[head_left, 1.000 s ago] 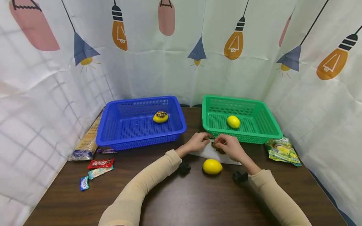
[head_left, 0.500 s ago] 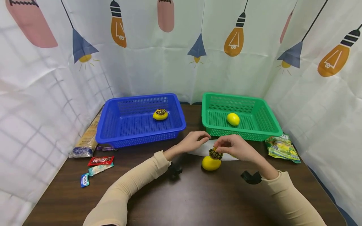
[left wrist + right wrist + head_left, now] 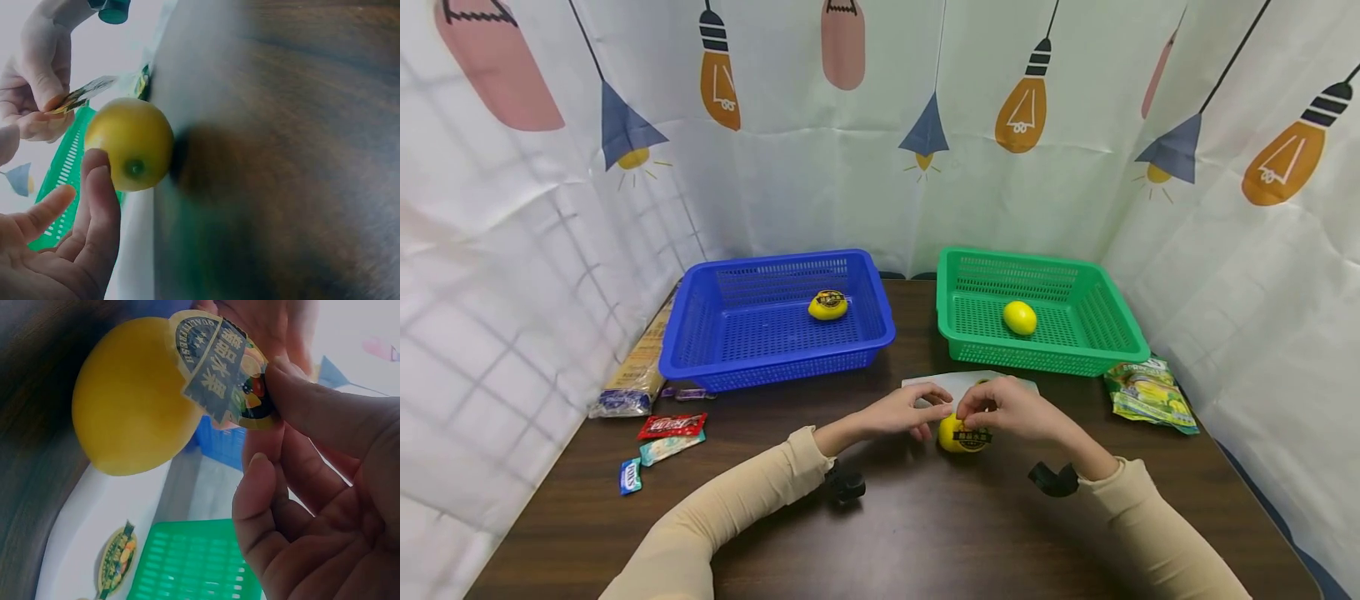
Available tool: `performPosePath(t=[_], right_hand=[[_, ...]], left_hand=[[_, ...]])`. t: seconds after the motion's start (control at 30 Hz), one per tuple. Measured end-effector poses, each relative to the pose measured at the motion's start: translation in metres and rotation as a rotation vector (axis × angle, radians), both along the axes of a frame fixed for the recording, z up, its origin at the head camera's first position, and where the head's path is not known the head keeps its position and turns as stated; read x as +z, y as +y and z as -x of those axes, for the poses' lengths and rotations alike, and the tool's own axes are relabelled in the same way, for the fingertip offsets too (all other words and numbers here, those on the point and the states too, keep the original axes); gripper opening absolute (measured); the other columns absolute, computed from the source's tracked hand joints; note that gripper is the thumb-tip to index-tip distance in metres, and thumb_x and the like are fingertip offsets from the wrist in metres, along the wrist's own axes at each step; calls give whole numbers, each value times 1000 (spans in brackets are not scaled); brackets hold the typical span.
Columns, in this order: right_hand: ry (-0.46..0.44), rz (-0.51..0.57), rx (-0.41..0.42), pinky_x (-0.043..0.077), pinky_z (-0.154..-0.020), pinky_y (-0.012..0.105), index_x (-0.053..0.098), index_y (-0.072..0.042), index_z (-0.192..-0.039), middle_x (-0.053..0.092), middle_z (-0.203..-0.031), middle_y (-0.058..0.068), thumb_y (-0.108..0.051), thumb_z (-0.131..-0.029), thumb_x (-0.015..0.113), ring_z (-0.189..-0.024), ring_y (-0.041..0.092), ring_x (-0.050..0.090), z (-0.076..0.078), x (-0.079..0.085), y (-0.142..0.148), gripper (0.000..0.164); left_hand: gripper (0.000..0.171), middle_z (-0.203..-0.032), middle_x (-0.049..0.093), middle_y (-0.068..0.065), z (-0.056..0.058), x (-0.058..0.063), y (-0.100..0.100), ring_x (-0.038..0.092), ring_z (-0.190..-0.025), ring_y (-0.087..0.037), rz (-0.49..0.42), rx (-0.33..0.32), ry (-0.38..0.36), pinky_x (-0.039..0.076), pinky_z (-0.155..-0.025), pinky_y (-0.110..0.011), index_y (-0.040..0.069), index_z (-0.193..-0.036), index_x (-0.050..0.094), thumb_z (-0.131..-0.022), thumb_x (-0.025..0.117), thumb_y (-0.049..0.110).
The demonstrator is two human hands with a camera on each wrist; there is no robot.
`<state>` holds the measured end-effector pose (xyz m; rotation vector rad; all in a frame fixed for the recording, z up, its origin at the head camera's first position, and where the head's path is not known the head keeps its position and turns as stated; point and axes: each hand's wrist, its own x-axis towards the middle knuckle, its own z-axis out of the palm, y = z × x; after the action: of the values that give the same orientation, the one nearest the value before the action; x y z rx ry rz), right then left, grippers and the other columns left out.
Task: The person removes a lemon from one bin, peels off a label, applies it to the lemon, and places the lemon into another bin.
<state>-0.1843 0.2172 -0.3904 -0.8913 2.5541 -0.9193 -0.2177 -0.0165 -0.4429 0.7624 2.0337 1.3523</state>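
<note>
At the left of the frame, a long packet (image 3: 632, 379) lies beside the blue basket (image 3: 778, 363), with a few small sweets (image 3: 672, 426) below it, likely kept there to stay out of the hands' way. The blue basket holds a lemon (image 3: 828, 309) wearing a dark label.

In the middle, the left hand (image 3: 910, 412) is loosely spread, its fingertips at the side of the lemon on the desk (image 3: 951, 437) and its thumb standing off; the touch seems meant to keep the fruit from rolling. The right hand (image 3: 1011, 406) pinches a sticker (image 3: 215, 372) at its edge between thumb and finger, probably so that most of it stays free. The sticker overlaps the lemon in view, but I cannot tell whether they touch. Behind them lies a white sheet (image 3: 936, 382) bearing another sticker (image 3: 119, 556). The green basket (image 3: 1037, 357) holds a plain lemon (image 3: 1019, 317); a bright bag (image 3: 1150, 396) lies by its right corner.

As for room, the blue basket's near rim ends upper left of the hands, a strip of desk (image 3: 917, 325) separates the two baskets, and more desk spreads across the lower middle. The green basket's front wall stands just behind the sheet, so space at the back is tighter. The desk's right edge slants toward the lower right corner.
</note>
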Motion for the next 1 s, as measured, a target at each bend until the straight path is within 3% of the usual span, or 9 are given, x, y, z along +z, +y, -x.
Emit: performPosePath(t=[0.27, 0.5, 0.6, 0.83, 1.0], right_hand=[[125, -5, -20, 51, -70, 19, 75, -14, -95, 75, -92, -5, -18, -89, 73, -81, 0, 56, 1, -13, -5, 7], [220, 30, -112, 48, -65, 18, 75, -18, -98, 74, -91, -6, -22, -88, 75, -80, 0, 58, -3, -31, -7, 10], [168, 59, -157, 52, -72, 20, 74, -20, -102, 73, -96, -5, -28, -90, 73, -86, 3, 64, -4, -36, -2, 14], [-38, 81, -163, 60, -85, 33, 68, -19, -115, 71, -118, 5, -39, -90, 72, -101, 21, 72, -5, -50, 13, 32], [-118, 103, -160, 59, -84, 30, 67, -17, -118, 71, -121, 11, -37, -88, 75, -103, 23, 71, -3, -53, 16, 37]], left_hand=[[45, -135, 59, -12, -10, -13, 10, 73, -76, -20, -11, -53, -88, 62, -67, -34, 17, -139, 51, -98, 63, 31], [42, -114, 64, -13, -17, -24, 19, 71, -72, -15, -65, -30, -164, 62, -65, -31, 9, -139, 50, -102, 57, 27], [44, -114, 65, -11, -17, -26, 20, 70, -72, -15, -61, -18, -158, 61, -65, -29, 11, -142, 48, -102, 56, 26], [46, -118, 63, -12, -16, -28, 19, 70, -74, -14, -50, -38, -128, 60, -65, -27, 12, -146, 46, -104, 53, 29], [44, -117, 63, -13, -15, -26, 18, 70, -75, -14, -76, -54, -117, 60, -67, -28, 10, -144, 49, -103, 54, 27]])
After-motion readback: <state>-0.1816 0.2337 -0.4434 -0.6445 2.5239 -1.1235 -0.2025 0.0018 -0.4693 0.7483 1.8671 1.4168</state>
